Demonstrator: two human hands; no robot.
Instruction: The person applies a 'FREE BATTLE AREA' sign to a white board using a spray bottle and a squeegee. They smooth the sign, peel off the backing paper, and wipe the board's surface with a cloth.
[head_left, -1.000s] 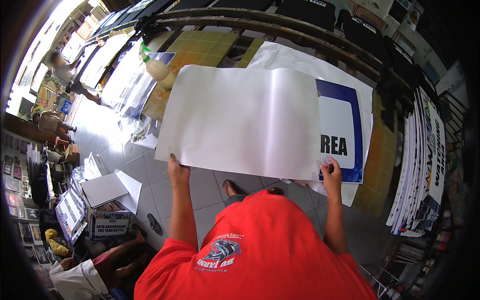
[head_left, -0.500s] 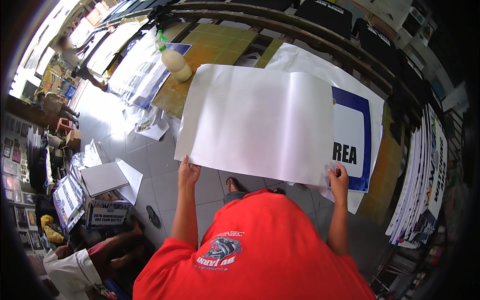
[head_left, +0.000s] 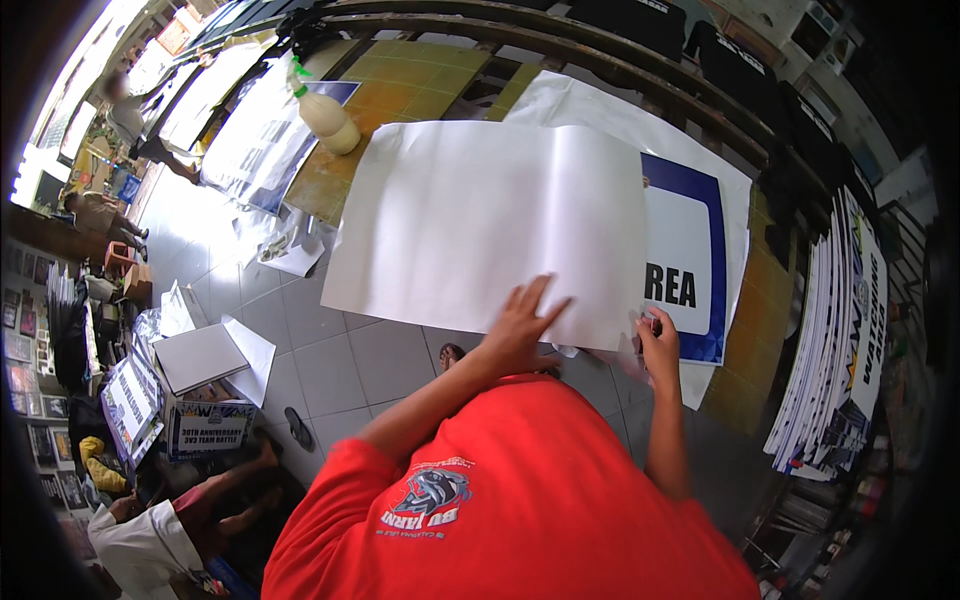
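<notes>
The hands are apart: the left hand (head_left: 520,325) lies spread on a broad, blank white sheet (head_left: 440,220), faintly sheened ahead of it; the right hand (head_left: 660,347) curls at its corner, grip unclear, before a partly covered blue-bordered sign (head_left: 683,235).

Blue-edged sign (head_left: 685,235): I see black capitals, partly covered
Red shirt (head_left: 570,480): pale lettering
Stacked boards (head_left: 862,310): black capitals

Head cam, L of pair, fisheye, looks down over shirt (head_left: 560,480) at sheet (head_left: 450,220), fairly near; prob. warped toward dark edges.
</notes>
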